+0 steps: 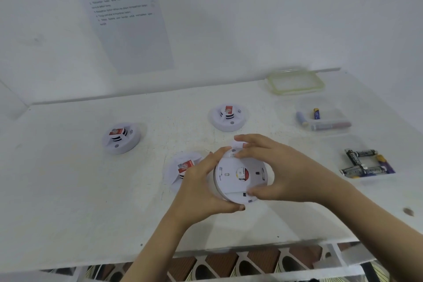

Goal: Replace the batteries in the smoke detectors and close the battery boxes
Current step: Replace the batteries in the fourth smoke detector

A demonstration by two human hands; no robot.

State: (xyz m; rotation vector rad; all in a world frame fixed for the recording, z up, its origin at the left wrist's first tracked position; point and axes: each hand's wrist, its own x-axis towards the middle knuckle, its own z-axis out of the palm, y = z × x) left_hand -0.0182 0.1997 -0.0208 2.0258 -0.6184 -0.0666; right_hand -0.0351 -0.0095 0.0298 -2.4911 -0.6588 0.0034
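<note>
A round white smoke detector (238, 176) is held above the table with its back side up, a red and white disc at its middle. My left hand (201, 188) grips its left edge, thumb under the near rim. My right hand (281, 171) holds its right side, fingers curled over the far edge where a small white cover piece (238, 144) sticks up. Three more detectors with red labels rest face up: one (183, 168) just left of my hands and partly hidden, one (120, 137) at the left, one (227, 117) behind.
A clear box (329, 131) at the right holds a few blue and red batteries (316, 114). Nearer, a clear tray (389, 170) holds several black batteries (360, 162). A green-rimmed lid (296, 83) lies at the back. A printed sheet (123, 20) hangs on the wall.
</note>
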